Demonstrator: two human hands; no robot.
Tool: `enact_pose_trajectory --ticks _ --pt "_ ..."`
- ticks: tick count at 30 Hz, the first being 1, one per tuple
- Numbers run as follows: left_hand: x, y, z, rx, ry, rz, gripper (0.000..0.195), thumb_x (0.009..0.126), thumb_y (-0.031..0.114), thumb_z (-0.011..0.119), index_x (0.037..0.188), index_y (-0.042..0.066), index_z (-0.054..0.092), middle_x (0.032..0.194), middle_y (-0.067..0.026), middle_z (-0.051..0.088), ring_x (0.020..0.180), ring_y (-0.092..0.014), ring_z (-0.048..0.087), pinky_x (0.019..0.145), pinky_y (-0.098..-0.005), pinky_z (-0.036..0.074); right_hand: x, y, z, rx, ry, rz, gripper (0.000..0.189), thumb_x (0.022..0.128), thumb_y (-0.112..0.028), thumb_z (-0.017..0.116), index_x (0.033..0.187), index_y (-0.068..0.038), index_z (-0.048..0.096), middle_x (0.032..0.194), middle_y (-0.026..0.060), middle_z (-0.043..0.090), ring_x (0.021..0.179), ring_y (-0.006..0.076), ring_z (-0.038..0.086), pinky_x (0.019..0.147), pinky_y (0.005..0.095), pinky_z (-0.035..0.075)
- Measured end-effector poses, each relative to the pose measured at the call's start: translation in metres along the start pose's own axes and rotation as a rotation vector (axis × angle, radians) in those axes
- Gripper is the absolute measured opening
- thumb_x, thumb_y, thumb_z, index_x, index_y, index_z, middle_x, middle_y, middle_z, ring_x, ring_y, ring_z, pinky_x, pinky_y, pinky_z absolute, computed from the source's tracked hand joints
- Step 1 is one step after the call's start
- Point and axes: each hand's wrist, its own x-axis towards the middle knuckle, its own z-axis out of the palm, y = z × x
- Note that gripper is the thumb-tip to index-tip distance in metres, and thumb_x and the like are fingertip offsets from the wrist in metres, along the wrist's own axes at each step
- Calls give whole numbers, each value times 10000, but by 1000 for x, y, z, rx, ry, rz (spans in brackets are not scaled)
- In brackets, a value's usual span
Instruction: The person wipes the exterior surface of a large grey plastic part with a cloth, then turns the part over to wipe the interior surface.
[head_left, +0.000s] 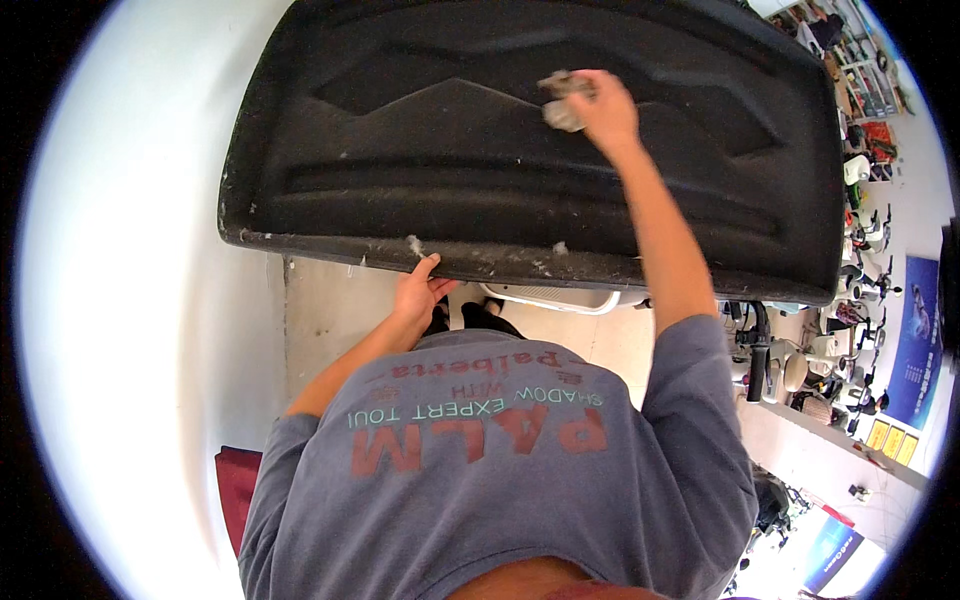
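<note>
A large black moulded panel (450, 135) with a turned-up rim and recessed shapes spans the view in front of me. My left hand (422, 294) grips its near edge, thumb on top and fingers underneath. Over the right half of the panel, my right hand (609, 109) holds a crumpled grey-white wad (564, 109), probably a rag. I cannot tell whether the wad touches the surface. Whitish fluff (415, 244) clings to the near rim by my left thumb, and another tuft (560, 247) sits farther right. Pale specks mark the left corner.
A white wall (142, 225) runs along the left. Under the panel a white object with rounded corners (555, 298) shows above the tiled floor (330, 307). Several scooters with handlebars (759, 352) stand to the right, near shelves (862, 82) of goods. Dark red material (234, 487) lies at lower left.
</note>
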Motion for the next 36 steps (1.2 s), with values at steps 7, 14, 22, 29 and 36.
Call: enact_pose_trajectory --ticks 7,14,22,29,36 --pt "-2 1 1 30 50 2 303 930 221 680 1095 -16 590 1022 -139 677 866 -242 689 788 -377 599 38 96 -40 -763 -265 224 639 832 -463 709 1365 -136 580 1349 130 570 1162 356 620 905 534 514" --pt "-1 -1 1 112 100 -6 297 938 224 656 1105 -14 596 1013 -133 690 850 -250 702 776 -372 606 24 18 61 -514 -394 -43 638 819 -389 752 1359 -107 564 1313 163 583 1126 358 643 939 461 535" --pt "-6 -1 4 105 74 17 289 974 218 608 1106 -37 632 1032 -143 715 876 -259 718 822 -410 602 79 -53 165 -102 -575 -4 706 810 -578 674 1391 -187 589 1417 124 559 1310 324 534 1024 485 461" --pt "-3 -2 5 53 138 45 270 921 224 671 1077 16 598 956 -109 699 764 -222 697 719 -357 596 65 -12 106 -169 -724 -89 643 732 -432 665 1298 -130 637 1235 149 663 1127 363 642 930 474 532" --pt "-4 -2 6 33 144 22 304 916 220 671 1107 2 579 993 -137 683 801 -252 692 707 -374 595 38 32 -45 -524 -776 -134 456 785 -330 715 1208 -162 696 1164 91 652 1125 303 614 937 485 490"
